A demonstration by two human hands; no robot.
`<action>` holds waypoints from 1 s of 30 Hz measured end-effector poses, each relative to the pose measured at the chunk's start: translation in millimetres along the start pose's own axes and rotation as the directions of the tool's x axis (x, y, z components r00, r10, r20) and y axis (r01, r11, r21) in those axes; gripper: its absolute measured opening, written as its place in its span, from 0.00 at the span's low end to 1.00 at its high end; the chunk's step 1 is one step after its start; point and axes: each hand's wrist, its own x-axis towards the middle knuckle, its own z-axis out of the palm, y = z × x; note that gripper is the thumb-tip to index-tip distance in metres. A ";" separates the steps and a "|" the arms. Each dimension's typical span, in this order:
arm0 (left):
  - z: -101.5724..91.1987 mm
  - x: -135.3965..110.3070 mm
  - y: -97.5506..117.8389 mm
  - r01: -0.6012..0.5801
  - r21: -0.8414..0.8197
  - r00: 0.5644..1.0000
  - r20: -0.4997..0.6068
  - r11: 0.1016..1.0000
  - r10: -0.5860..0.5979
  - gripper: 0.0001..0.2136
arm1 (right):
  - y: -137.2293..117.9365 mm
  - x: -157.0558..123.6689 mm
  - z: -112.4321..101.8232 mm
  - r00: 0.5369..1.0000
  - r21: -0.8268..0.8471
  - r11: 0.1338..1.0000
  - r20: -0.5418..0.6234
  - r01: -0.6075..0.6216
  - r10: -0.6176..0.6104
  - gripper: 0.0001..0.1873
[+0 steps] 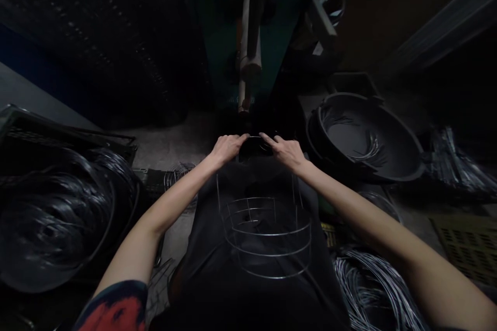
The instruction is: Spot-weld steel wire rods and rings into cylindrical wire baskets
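"Silvery wire frame (277, 255): where is it?"
"Over the person's dark-clothed lap (267, 297)."
"And its far edge?"
"Left hand (227, 148) and right hand (288, 152) grip it, spaced slightly apart."

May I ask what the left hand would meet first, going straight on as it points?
Probably the right hand, pointing towards it across the thin wire, though depth is unclear.

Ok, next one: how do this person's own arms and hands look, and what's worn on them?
No glove or watch shows on the left hand or right hand. The left arm comes out of a short sleeve, dark with a red pattern. The right arm is bare up to the frame edge; its sleeve is out of view.
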 end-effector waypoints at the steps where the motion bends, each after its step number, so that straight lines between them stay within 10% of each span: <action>1: 0.1 -1.2 0.9 0.012 0.015 1.000 0.005 1.000 -0.012 0.23 | -0.9 0.3 0.4 1.000 -0.004 1.000 -0.009 0.014 -0.014 0.32; 9: 4.3 -17.9 -14.1 0.040 -0.049 0.996 -0.080 0.998 -0.044 0.21 | -3.4 0.8 -7.9 1.000 -0.008 1.000 -0.004 0.017 -0.017 0.33; 19: -58.0 4.4 -30.4 0.031 0.113 0.986 -0.166 0.993 -0.012 0.19 | 6.5 25.6 -60.7 0.996 -0.023 0.999 -0.080 -0.028 0.026 0.35; 30: -67.1 24.8 -41.0 0.000 0.085 0.983 -0.184 0.996 0.016 0.16 | 16.7 41.0 -73.0 0.995 0.016 0.999 -0.093 -0.034 0.035 0.34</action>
